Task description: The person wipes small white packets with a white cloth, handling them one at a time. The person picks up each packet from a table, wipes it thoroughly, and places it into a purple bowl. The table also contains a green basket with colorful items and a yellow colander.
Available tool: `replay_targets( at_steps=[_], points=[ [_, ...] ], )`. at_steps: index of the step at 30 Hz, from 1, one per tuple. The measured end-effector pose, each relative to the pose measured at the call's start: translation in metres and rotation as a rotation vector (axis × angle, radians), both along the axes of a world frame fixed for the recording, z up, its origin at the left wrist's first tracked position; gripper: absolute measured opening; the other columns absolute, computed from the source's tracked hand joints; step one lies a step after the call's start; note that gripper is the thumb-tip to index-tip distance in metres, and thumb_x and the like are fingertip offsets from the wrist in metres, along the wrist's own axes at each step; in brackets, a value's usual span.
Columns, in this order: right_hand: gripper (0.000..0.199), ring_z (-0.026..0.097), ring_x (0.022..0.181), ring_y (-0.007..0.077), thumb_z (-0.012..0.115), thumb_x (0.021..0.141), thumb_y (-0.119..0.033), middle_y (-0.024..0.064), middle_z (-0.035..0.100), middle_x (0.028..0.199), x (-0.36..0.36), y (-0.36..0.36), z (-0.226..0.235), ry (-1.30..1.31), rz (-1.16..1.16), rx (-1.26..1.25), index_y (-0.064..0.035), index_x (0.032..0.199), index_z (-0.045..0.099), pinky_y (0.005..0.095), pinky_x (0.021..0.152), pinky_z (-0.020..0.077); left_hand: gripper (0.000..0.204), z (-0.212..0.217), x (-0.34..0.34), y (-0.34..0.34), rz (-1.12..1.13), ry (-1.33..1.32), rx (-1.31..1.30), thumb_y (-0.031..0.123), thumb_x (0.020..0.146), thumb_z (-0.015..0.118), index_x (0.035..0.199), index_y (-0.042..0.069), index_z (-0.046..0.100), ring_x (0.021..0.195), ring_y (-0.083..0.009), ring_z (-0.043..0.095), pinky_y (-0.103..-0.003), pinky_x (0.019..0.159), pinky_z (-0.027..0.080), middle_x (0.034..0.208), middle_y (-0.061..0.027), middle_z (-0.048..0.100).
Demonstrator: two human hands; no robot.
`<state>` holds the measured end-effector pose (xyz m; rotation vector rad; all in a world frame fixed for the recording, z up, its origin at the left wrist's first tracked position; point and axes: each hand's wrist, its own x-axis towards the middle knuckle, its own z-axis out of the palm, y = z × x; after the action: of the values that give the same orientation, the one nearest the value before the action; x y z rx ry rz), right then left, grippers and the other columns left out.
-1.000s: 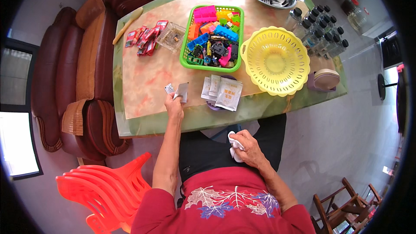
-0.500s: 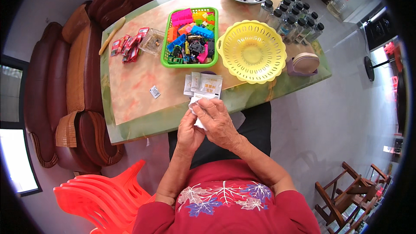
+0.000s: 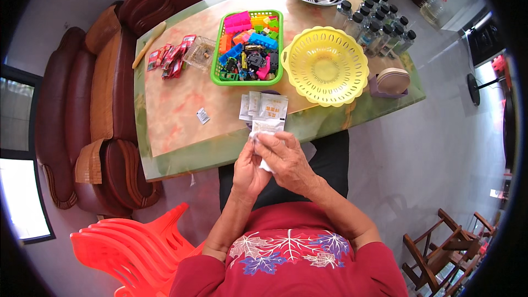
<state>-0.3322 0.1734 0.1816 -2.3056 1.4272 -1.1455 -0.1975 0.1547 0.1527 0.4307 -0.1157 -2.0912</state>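
Observation:
Close together at the table's near edge, both hands are closed around a crumpled white tissue or cloth (image 3: 266, 167). My left hand (image 3: 248, 176) is underneath on the left, its fingers partly covered. My right hand (image 3: 289, 164) curls over from the right and presses the white material. Whether anything else is wrapped in it is hidden. Just beyond my fingertips several white printed sachets (image 3: 273, 105) overlap on top of a dark object that mostly lies beneath them. A smaller white sachet (image 3: 203, 115) lies by itself to the left.
On the table (image 3: 176, 135) are a green basket (image 3: 247, 83) of colourful toy blocks, a yellow perforated bowl (image 3: 324, 69), red packets (image 3: 173, 58), a clear plastic box (image 3: 199, 53), black-capped bottles (image 3: 379, 30) and a bowl of spoons (image 3: 316, 0). Red plastic chairs (image 3: 132, 250) stand lower left.
The view has shifted slightly, moving the table a little rightward. My right hand has moved slightly down and right over the white material, whose lower end now shows between my hands.

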Motion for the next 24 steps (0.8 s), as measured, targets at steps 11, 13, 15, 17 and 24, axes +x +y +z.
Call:
replay_targets(
  at_steps=[11, 13, 15, 17, 24],
  points=[
    [0.046, 0.05, 0.104, 0.033, 0.063, 0.067, -0.002, 0.0155, 0.052, 0.116, -0.01, -0.018, 0.0, -0.127, -0.212, -0.02, 0.0026, 0.113, 0.057, 0.0409, 0.091, 0.042, 0.039, 0.014, -0.004, -0.002, 0.063, -0.116, 0.041, 0.025, 0.102, 0.034, 0.134, 0.004, 0.04, 0.125, -0.0255, 0.047, -0.044, 0.107, 0.037, 0.135, -0.0142, 0.049],
    [0.042, 0.052, 0.102, 0.0295, 0.062, 0.072, 0.0, 0.0155, 0.052, 0.117, -0.023, -0.02, -0.01, -0.307, -0.271, 0.15, 0.0034, 0.114, 0.057, 0.0382, 0.089, 0.0434, 0.039, 0.025, -0.002, -0.002, 0.069, -0.118, 0.042, 0.024, 0.102, 0.035, 0.135, 0.003, 0.039, 0.126, -0.027, 0.046, -0.044, 0.108, 0.036, 0.136, -0.0151, 0.047],
    [0.034, 0.057, 0.093, 0.0166, 0.062, 0.084, -0.003, 0.0103, 0.057, 0.11, -0.033, -0.017, -0.018, -0.811, -0.276, 0.508, 0.0031, 0.118, 0.056, 0.0284, 0.08, 0.0472, 0.04, 0.028, -0.001, -0.002, 0.086, -0.159, 0.037, 0.023, 0.102, 0.036, 0.135, 0.002, 0.038, 0.126, -0.0286, 0.045, -0.044, 0.109, 0.035, 0.136, -0.0164, 0.047],
    [0.037, 0.057, 0.08, 0.006, 0.064, 0.088, -0.009, 0.0012, 0.062, 0.095, -0.038, -0.014, -0.012, -1.376, -0.128, 0.793, 0.001, 0.122, 0.054, 0.0209, 0.069, 0.0475, 0.039, 0.024, -0.005, -0.002, 0.097, -0.222, -0.006, 0.023, 0.101, 0.037, 0.134, 0.002, 0.039, 0.125, -0.0274, 0.046, -0.044, 0.107, 0.037, 0.134, -0.0155, 0.048],
    [0.023, 0.056, 0.076, 0.0064, 0.067, 0.083, -0.004, -0.0005, 0.063, 0.089, -0.02, -0.01, -0.007, -1.132, -0.195, 0.542, -0.0013, 0.105, 0.06, 0.0225, 0.066, 0.047, 0.038, 0.024, -0.019, 0.007, 0.15, -0.933, -0.137, 0.026, 0.1, 0.043, 0.128, 0.0, 0.043, 0.119, -0.0225, 0.05, -0.039, 0.096, 0.043, 0.129, -0.0111, 0.052]
  ],
)
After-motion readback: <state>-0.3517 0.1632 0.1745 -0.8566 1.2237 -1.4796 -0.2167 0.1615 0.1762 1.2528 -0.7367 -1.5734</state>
